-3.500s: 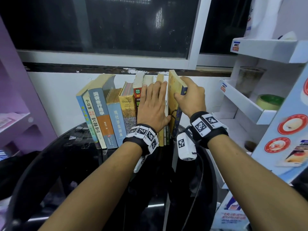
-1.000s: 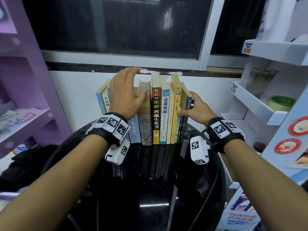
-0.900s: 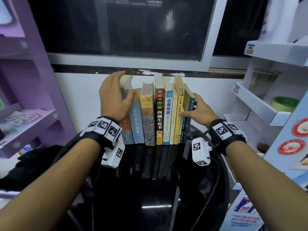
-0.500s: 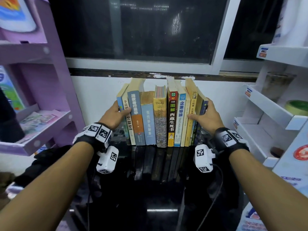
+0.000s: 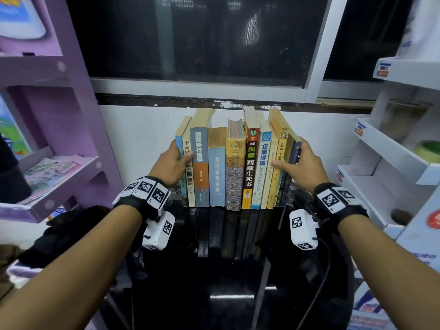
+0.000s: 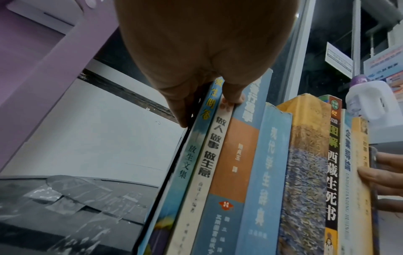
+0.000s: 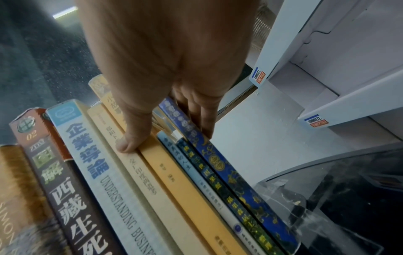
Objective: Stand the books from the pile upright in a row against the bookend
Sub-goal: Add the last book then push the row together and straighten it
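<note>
A row of books (image 5: 235, 167) stands upright, spines toward me, on a glossy black table (image 5: 238, 270) against the white wall. My left hand (image 5: 181, 156) is at the row's left end. Its fingers (image 6: 181, 110) lie flat along the outer cover of the light blue end book (image 6: 196, 146) and its thumb rests on the spines. My right hand (image 5: 288, 156) is at the right end, thumb on a cream spine (image 7: 139, 165), fingers (image 7: 205, 120) straight along the dark blue end book (image 7: 218, 160). A clear plastic bookend (image 7: 305, 224) stands just right of that book.
A purple shelf unit (image 5: 59, 167) with leaflets stands close on the left. White shelves (image 5: 381, 163) stand close on the right, one holding a green tape roll (image 5: 428, 151). A dark window runs above the books. A clear taped sheet (image 6: 76, 193) lies left of the row.
My left hand came down from the book tops to the row's left end, and the leaning left books now stand straight. My right hand stayed at the right end.
</note>
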The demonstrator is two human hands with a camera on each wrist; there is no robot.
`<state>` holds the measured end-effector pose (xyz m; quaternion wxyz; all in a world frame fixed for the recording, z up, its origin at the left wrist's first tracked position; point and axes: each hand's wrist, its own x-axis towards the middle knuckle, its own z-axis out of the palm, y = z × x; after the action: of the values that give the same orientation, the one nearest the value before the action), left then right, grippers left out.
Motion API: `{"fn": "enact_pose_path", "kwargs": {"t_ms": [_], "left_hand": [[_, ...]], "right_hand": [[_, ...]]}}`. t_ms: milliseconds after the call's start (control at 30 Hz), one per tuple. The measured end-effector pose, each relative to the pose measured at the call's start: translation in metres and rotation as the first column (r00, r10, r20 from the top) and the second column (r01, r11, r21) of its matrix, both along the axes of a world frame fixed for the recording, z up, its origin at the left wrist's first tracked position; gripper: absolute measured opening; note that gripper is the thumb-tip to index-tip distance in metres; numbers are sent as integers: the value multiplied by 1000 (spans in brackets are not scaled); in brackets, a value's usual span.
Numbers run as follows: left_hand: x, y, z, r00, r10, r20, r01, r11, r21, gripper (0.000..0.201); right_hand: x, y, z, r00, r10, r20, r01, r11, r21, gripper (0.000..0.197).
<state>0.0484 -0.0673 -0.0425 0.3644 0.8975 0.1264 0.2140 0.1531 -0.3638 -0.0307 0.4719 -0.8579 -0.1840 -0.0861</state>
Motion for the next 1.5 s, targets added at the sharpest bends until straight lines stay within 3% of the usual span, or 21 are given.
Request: {"fn": "enact_pose_path", "kwargs": {"t_ms": [500,933,1300,1500], "left_hand": [[7,-15,2,999,54,4,-55,992,117,43],[0,-12,-4,997,62,49,-66,993,93,41],[-4,-8,4,998,43,-35,-38,990,134,45],[-11,-3,8,998,-1,-64,5,998,60,49]], "right_hand": [[7,-10,0,1000,7,29,-7,1000,-14,62],[12,-3,-5,997,41,64,-40,999,-9,62],[3,-2,-3,999,23,32,-22,999,-25,62],[-8,-10,7,998,56,-26,-58,994,-97,58]]}}
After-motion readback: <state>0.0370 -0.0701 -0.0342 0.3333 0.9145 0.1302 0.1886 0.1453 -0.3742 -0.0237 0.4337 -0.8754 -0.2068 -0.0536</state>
